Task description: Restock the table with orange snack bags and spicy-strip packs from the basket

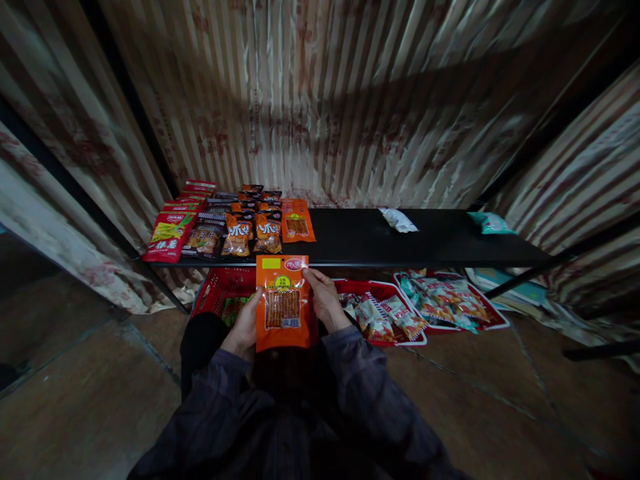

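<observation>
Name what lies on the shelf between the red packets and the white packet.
In the head view, left to right: dark packets, orange-and-black packets, an orange packet, then black shelf.

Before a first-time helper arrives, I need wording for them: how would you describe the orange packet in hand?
Find the long black shelf before the striped curtain. In front of its left half, the left hand and right hand hold an orange packet showing brown strips. Unlike the similar orange pack lying on the shelf, this one is gripped at both sides.
</observation>
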Demonstrator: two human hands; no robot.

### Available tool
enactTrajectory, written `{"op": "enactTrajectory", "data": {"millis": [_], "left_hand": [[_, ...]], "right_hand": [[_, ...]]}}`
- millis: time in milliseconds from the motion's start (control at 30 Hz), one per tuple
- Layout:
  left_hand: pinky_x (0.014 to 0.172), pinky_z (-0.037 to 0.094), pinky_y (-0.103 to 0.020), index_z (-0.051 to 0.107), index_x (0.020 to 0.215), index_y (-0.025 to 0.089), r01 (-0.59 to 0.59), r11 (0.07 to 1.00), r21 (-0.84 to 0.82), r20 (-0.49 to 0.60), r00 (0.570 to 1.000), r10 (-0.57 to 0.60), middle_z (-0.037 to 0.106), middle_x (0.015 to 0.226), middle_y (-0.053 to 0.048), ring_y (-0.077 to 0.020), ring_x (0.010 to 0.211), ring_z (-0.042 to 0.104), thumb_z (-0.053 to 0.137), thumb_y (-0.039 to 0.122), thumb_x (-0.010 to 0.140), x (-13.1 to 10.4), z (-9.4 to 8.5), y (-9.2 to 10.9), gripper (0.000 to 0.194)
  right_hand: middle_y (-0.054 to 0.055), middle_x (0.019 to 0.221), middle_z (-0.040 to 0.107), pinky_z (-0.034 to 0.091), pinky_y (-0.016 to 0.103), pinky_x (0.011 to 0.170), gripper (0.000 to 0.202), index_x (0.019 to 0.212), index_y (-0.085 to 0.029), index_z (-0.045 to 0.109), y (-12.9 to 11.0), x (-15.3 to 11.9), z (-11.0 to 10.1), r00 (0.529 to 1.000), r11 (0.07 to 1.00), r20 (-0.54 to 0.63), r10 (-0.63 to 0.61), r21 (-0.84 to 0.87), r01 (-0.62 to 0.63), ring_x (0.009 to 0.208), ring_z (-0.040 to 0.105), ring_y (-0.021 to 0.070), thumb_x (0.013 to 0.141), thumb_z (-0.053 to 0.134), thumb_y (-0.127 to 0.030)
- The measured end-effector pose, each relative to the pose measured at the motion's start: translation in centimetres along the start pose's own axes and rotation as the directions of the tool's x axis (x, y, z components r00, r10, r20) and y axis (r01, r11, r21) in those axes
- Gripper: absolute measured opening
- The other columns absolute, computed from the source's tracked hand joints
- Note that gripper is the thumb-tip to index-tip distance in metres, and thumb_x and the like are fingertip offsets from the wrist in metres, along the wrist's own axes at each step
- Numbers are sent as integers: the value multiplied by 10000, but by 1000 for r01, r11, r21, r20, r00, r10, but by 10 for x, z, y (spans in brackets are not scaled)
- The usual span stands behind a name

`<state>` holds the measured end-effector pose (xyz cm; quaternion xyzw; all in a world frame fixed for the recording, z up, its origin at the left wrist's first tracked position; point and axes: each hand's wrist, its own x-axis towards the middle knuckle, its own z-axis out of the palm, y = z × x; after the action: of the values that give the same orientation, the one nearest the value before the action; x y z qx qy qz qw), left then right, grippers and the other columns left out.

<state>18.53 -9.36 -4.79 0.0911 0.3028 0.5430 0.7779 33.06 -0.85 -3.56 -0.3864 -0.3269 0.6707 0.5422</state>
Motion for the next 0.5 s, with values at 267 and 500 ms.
{"op": "enactTrajectory", "data": {"millis": [267, 500], "left_hand": [[899, 491, -295, 665, 908, 154, -414, 892, 184, -142, 886, 440, 721, 968, -72, -203, 1013, 640, 705, 191, 719, 7, 7, 24, 197], [825, 510, -306, 677, 810, 140, -482, 846, 227, -186, 831, 524, 732, 823, -66, -188, 819, 684, 759, 269, 640, 9, 23, 33, 228]], "right_hand": [[-1, 638, 710, 510, 301, 602, 296, 720, -181, 696, -2, -1, 2, 996, 995, 0, 91, 38, -91, 555, 625, 155, 498, 830, -323], [-2, 651, 721, 517, 272, 606, 257, 687, -184, 702, -13, -5, 8, 998, 994, -3, 69, 82, -69, 576, 632, 142, 482, 828, -273]]}}
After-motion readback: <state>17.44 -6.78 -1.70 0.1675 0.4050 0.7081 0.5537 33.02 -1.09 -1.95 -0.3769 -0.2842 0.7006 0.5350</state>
